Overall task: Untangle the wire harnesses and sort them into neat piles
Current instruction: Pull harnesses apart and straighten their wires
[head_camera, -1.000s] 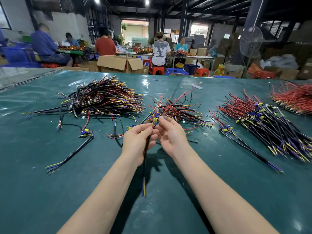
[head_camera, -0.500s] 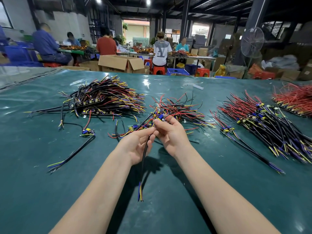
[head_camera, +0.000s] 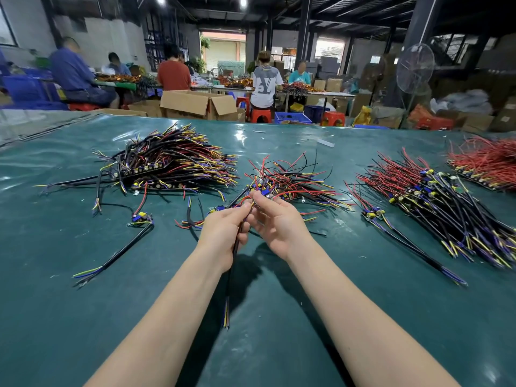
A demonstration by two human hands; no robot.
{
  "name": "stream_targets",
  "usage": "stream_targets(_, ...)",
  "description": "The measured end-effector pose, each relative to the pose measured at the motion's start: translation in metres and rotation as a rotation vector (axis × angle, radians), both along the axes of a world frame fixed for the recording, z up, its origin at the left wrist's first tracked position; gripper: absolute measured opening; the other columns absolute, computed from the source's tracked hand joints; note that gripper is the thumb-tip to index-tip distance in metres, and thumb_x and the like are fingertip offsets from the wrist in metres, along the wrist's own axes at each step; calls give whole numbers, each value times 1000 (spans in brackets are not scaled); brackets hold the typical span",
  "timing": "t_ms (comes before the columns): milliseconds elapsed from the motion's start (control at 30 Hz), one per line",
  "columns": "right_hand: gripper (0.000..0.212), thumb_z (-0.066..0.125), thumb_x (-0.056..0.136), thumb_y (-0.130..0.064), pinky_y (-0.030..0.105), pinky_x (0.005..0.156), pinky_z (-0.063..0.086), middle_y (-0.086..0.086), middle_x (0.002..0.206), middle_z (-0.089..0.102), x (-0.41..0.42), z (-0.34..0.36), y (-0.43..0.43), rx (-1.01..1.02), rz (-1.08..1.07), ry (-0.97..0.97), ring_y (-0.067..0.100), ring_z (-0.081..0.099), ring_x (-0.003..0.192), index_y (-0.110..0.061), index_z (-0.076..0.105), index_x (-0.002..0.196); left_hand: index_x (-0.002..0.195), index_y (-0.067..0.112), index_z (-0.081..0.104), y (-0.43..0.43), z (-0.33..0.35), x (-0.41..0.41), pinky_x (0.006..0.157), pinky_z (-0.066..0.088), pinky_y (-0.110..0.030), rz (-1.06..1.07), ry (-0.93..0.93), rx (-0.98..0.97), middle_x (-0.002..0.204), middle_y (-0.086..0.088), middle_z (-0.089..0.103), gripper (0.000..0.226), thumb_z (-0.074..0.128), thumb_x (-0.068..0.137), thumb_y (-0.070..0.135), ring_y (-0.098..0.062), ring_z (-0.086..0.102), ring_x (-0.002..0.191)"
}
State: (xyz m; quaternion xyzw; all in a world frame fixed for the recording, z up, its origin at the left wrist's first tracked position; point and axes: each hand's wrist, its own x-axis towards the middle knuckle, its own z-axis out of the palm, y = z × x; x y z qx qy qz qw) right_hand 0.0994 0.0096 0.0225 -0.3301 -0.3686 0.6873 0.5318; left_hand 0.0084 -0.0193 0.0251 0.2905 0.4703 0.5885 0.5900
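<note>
Smooth, glossy green table cover (head_camera: 83,317), plastic-looking, wrinkled, with glare near its far edge. On the table cover, the wire harnesses (head_camera: 290,180) have smooth plastic insulation and slightly shiny black sleeves. Beyond the table cover, the cardboard box (head_camera: 195,103) is matt brown and the fan (head_camera: 415,68) guard is thin metal wire.

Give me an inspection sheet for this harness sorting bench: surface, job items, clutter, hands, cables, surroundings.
Surface: glossy green table cover, creased, reflecting lamps.
Job's things: black-sheathed harness pile left; tangled red-and-black heap centre; red-and-black sorted pile right; red wire pile far right.
Clutter: loose black harness front left; single stray harness beside the right pile; white scraps near the far edge.
Hands: left hand grips thin black harness; right hand pinches its upper end by the heap.
Cables: nothing seen besides the harnesses.
Surroundings: seated workers, cardboard boxes, pedestal fan behind.
</note>
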Motion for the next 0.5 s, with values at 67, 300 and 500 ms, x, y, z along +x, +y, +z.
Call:
stream_targets(67,13,60,87,-17,18,47,48,-5,48,56,-6,-2,-3,-59,11,-12,6,53,41,-11,57,76,70,11,59,0,-1,-1,30,28,-7,16,-88,3,43,9,54,21,56,91,13,3,43,32)
stream_targets(300,25,58,89,-8,11,38,42,-8,37,49,-20,-7,-11,-71,-143,22,1,44,31,-9,56,64,74,13,60,0,-1,-3,28,27,-7,-40,-195,-87,43,7,54,16,58,89,18,2,46,32)
stream_targets(500,32,54,91,-8,12,34,33,-6,36,43,-11,0,-5,30,-253,-98,1,35,27,-7,53,59,69,13,61,-2,0,-1,30,28,-6,-148,44,-11,47,8,58,23,55,91,12,3,49,37)
